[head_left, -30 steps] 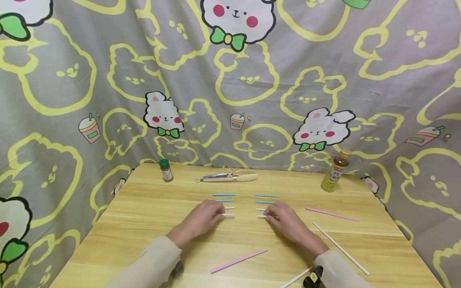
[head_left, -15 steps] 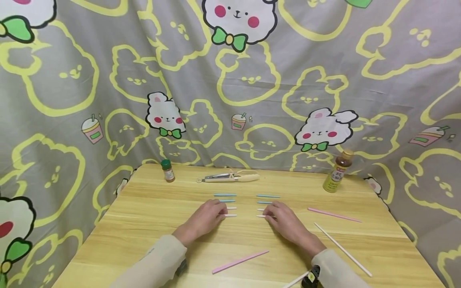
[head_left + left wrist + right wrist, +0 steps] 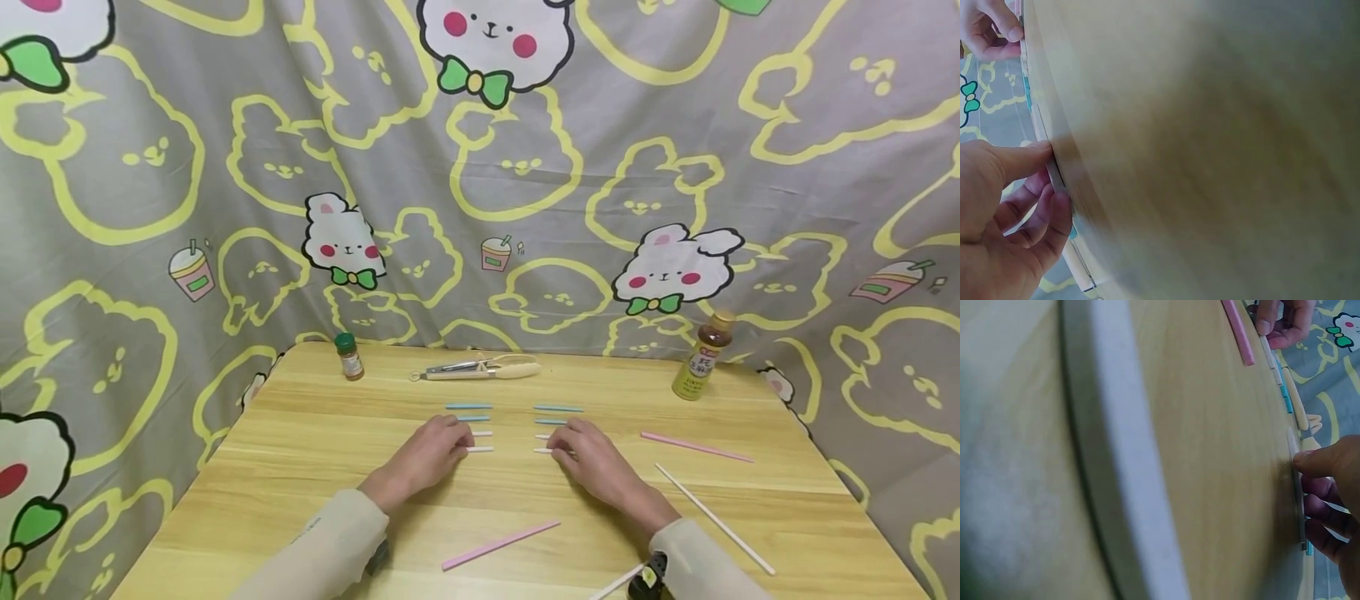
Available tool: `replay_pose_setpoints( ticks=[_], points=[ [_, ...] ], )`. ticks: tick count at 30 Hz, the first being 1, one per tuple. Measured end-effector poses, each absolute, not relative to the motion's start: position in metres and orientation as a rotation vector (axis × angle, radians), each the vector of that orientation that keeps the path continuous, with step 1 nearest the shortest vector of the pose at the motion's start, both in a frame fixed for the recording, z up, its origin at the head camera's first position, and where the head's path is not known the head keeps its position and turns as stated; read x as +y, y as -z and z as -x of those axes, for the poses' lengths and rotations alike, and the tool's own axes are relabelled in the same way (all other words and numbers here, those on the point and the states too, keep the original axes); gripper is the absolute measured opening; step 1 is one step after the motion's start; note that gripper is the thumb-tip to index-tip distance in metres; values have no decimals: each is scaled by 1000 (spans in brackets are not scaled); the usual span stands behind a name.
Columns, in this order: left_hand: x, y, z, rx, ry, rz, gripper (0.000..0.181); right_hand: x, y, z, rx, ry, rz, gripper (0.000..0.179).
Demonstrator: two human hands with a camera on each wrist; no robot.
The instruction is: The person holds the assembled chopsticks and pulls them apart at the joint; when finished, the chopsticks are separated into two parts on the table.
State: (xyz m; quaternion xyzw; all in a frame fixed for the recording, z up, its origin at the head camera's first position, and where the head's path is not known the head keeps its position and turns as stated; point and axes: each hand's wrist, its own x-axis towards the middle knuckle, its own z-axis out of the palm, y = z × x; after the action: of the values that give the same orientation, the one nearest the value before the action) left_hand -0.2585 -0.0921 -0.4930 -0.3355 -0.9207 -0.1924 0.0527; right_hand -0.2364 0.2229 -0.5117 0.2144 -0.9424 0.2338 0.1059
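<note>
My left hand pinches the nearest of two short white sticks in the left column on the wooden table. Thumb and fingertips lie along this grey-white stick in the left wrist view. Across a gap, my right hand likewise pinches the nearest white stick of the right column; the hand covers much of it. In the right wrist view its thumb and fingers line the slim stick. Beyond the white pairs lie short blue sticks on the left and matching blue sticks on the right.
Longer pink sticks and long white sticks lie loose at the front and right. Tongs rest at the back, between a green-capped jar and a sauce bottle. A patterned curtain hangs behind the table.
</note>
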Motion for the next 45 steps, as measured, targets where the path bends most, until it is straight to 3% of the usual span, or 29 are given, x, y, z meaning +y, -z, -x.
replay_pose_setpoints(
  ticks=[5,12,24,45],
  points=[
    [-93,493,259,-2784,586,1026,8,238,502,229,-2730,-746,-591,11],
    [-93,496,261,-2804,574,1011,7,297,486,205,-2683,-765,-497,14],
    [-90,495,262,-2826,580,1004,6,376,493,167,-2887,-740,-200,16],
    [-92,496,260,-2838,585,979,6,363,495,175,-2827,-726,-317,13]
  ],
)
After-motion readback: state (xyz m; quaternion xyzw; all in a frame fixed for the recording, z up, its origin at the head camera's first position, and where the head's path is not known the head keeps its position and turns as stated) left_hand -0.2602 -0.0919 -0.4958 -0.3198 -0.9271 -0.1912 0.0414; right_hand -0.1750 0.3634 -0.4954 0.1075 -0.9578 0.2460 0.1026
